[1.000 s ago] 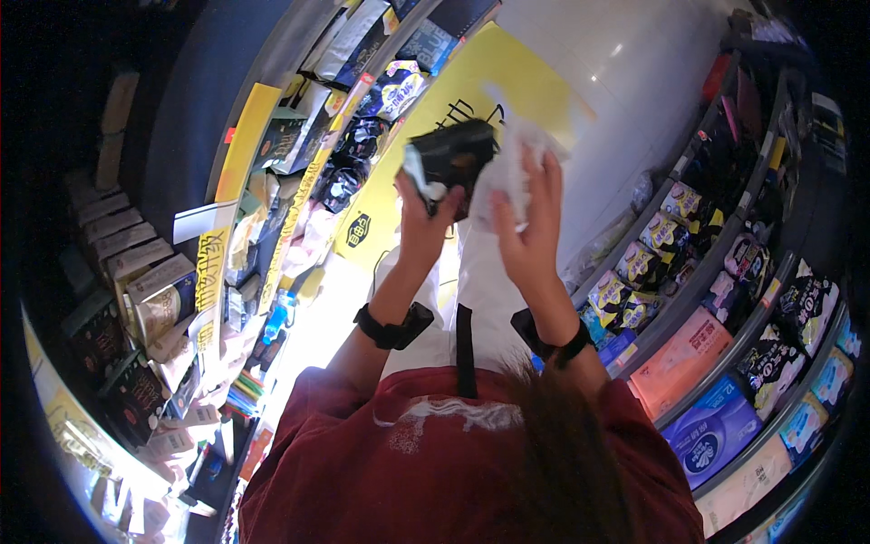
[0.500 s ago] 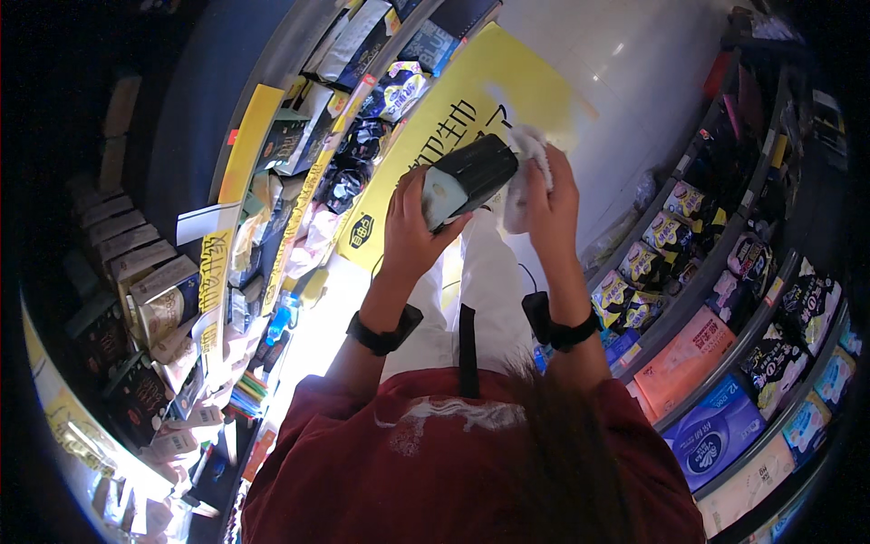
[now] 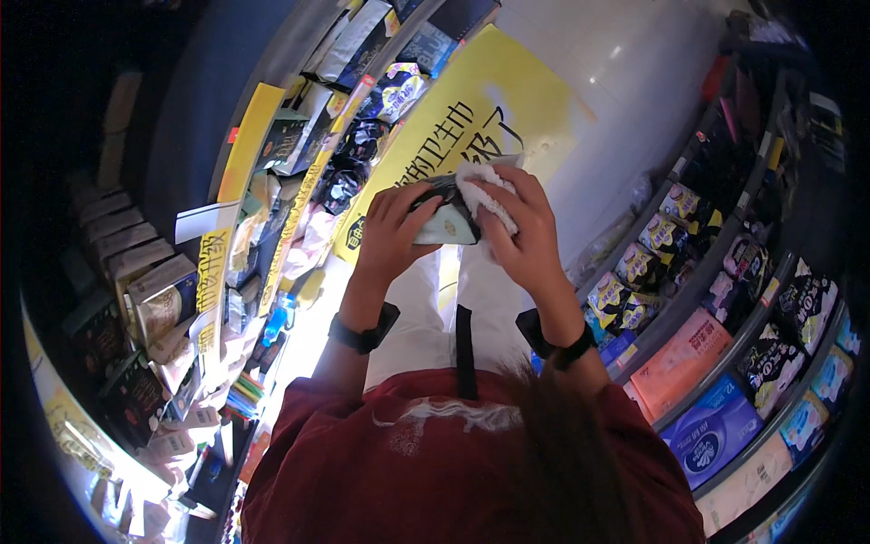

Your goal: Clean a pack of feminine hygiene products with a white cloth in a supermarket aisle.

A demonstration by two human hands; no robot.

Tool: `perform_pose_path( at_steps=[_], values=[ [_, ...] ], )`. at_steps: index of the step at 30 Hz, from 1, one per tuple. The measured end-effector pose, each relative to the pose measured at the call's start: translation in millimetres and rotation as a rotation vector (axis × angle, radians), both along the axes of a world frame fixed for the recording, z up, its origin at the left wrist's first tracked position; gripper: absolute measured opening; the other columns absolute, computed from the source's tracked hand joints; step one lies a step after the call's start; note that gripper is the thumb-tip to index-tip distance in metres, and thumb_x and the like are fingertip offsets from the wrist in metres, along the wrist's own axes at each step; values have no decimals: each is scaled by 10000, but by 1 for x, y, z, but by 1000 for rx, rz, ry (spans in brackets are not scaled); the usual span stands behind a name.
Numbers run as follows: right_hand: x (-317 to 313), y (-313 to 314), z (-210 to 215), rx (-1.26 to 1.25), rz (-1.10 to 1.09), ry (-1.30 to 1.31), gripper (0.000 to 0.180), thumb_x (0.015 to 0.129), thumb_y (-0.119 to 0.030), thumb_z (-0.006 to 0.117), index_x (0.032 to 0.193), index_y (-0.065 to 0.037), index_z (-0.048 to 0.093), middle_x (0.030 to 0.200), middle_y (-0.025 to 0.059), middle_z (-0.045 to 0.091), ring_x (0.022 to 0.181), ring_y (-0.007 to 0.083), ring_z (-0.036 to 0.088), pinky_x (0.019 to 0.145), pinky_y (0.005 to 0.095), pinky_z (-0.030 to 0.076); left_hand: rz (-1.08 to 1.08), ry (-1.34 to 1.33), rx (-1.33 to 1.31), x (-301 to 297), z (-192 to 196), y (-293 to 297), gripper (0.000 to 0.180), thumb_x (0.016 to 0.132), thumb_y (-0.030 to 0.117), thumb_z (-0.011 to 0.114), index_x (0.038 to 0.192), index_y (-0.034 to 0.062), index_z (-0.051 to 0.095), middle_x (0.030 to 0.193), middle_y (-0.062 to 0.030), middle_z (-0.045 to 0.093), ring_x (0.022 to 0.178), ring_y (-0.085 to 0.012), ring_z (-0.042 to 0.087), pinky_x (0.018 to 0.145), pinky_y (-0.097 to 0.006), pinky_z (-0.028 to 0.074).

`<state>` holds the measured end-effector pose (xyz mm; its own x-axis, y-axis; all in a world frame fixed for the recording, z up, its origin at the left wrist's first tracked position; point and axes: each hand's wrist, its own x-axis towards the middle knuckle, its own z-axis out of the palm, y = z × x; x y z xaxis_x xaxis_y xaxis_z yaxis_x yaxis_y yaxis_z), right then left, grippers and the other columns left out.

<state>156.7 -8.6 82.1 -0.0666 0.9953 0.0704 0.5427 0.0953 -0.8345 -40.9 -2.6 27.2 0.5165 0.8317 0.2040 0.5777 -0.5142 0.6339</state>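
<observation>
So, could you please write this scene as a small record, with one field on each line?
Left hand: grips a black and pale green package
Right hand: holds a white cloth
Contact: the cloth appears to lie against the package's right part
Wrists: a black band on each
Beyond the hands: yellow printed panel
Left side: yellow shelf strip
Right side: orange pack and purple pack

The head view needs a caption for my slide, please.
Left hand holding a black-and-pale package, right hand holding a white cloth against it, between stocked shelves.
</observation>
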Motion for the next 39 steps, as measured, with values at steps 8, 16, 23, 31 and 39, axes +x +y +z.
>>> perform_pose_path(
  at_steps=[8, 16, 23, 31, 39],
  values=[
    [23, -7, -37, -147, -163, -126, 283, 713, -93, 557, 987, -41, 606, 1057, 155, 524, 926, 319, 514, 807, 368, 425, 22, -148, 52, -3, 6, -9, 649, 473, 244, 759, 1053, 77, 522, 1098, -90, 528, 931, -290, 535, 783, -392, 427],
    [14, -8, -10, -26, -367, 75, 277, 759, -110, 570, 1021, -25, 600, 1070, 196, 523, 988, 302, 521, 821, 345, 423, 146, -176, -115, 4, -3, -20, 679, 537, 165, 762, 1120, 29, 439, 1103, -139, 520, 968, -320, 518, 825, -393, 418],
    [-13, -15, 8, 137, -7, -253, 446, 611, -107, 612, 1055, -101, 582, 1088, 138, 501, 892, 333, 480, 789, 397, 408, 160, -184, -55, 9, 1, -15, 601, 565, 193, 750, 1071, 24, 474, 1081, -128, 531, 927, -310, 538, 786, -389, 432],
    [6, -23, -24, -82, -331, -98, 291, 784, -87, 553, 1067, -18, 558, 1064, 173, 521, 988, 335, 496, 852, 391, 395, 420, -501, -390, 4, -8, -33, 755, 638, 137, 696, 1234, -40, 266, 1081, -208, 501, 969, -347, 517, 843, -392, 406],
    [-20, -27, -35, -345, -207, 525, 564, 759, -212, 601, 1251, -29, 393, 1194, 202, 446, 1115, 324, 422, 954, 397, 308, 672, -996, -973, 31, -3, -24, 667, 789, 73, 546, 1332, 8, 166, 1220, -121, 409, 1102, -184, 413, 941, -308, 325]
  ],
)
